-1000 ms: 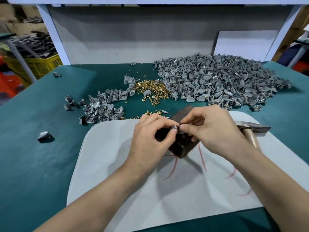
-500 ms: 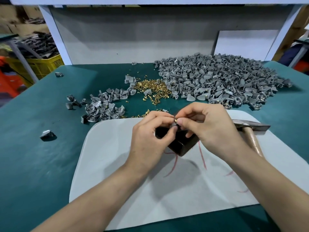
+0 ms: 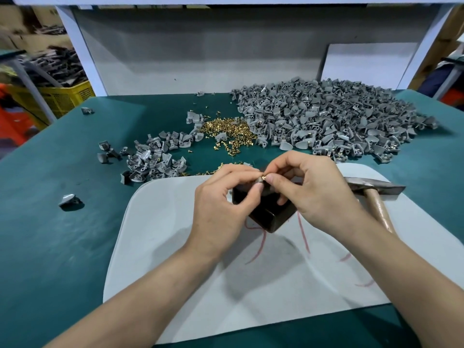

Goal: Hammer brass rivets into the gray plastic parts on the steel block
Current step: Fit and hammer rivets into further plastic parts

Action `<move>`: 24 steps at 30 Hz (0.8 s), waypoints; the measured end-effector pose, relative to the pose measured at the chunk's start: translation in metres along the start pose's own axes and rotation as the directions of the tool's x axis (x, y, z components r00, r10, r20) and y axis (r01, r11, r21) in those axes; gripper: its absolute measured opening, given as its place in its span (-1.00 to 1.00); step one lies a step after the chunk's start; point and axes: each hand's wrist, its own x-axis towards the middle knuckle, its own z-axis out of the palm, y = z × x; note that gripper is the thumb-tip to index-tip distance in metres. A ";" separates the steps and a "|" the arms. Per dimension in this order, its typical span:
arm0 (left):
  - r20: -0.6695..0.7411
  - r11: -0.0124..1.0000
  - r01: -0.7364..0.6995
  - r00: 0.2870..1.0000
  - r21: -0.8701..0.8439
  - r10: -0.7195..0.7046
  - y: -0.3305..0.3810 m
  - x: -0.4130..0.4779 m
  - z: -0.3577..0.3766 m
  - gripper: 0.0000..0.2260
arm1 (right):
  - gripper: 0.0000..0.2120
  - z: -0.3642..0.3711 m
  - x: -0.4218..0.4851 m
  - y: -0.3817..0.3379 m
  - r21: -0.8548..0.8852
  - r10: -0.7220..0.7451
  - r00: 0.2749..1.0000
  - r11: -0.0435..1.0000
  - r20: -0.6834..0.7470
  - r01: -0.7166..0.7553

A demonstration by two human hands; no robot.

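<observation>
A dark steel block (image 3: pixel 270 216) stands on a white mat (image 3: pixel 175 247) in the middle of the green table. Over its top, my left hand (image 3: pixel 223 204) pinches a small gray plastic part (image 3: pixel 259 181) between thumb and forefinger. My right hand (image 3: pixel 311 194) pinches a brass rivet (image 3: pixel 264 176) at the top of that part. Most of the part is hidden by my fingers. A hammer (image 3: pixel 376 194) with a wooden handle lies on the mat just right of my right hand, untouched.
A large heap of gray parts (image 3: pixel 334 124) fills the back right. Loose brass rivets (image 3: pixel 228 134) lie behind the block, a smaller pile of gray parts (image 3: pixel 153 162) to the left. A single gray part (image 3: pixel 67 199) sits at the far left. A yellow crate (image 3: pixel 62 99) stands off the table.
Both hands have lifted slightly over the block, and the rivet between my right fingertips now shows at the top of the gray part. The hammer has not moved.
</observation>
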 end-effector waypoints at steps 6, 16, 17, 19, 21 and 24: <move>0.052 0.979 0.102 0.994 -0.175 -0.094 0.004 0.000 0.001 -0.77 | -0.80 -0.001 0.000 0.002 0.086 0.033 0.998 0.996 -0.044 -0.029; 0.049 0.928 0.200 0.980 -0.314 -0.195 0.007 0.000 -0.002 -0.79 | -0.90 0.006 -0.004 -0.002 0.503 0.152 0.988 0.852 0.031 -0.147; 0.058 0.929 0.197 0.980 -0.314 -0.189 0.008 0.000 -0.002 -0.79 | -0.90 0.006 -0.004 -0.001 0.511 0.155 0.987 0.847 0.029 -0.148; 0.077 0.928 0.199 0.980 -0.315 -0.184 0.008 0.000 -0.002 -0.76 | -0.91 0.006 -0.004 0.000 0.531 0.159 0.987 0.834 0.025 -0.148; 0.089 0.930 0.203 0.979 -0.305 -0.184 0.008 0.000 -0.001 -0.72 | -0.91 0.006 -0.004 0.001 0.535 0.157 0.987 0.832 0.029 -0.148; 0.086 0.921 0.223 0.975 -0.320 -0.206 0.008 0.000 -0.002 -0.68 | -0.92 0.006 -0.003 0.001 0.548 0.160 0.986 0.821 0.047 -0.159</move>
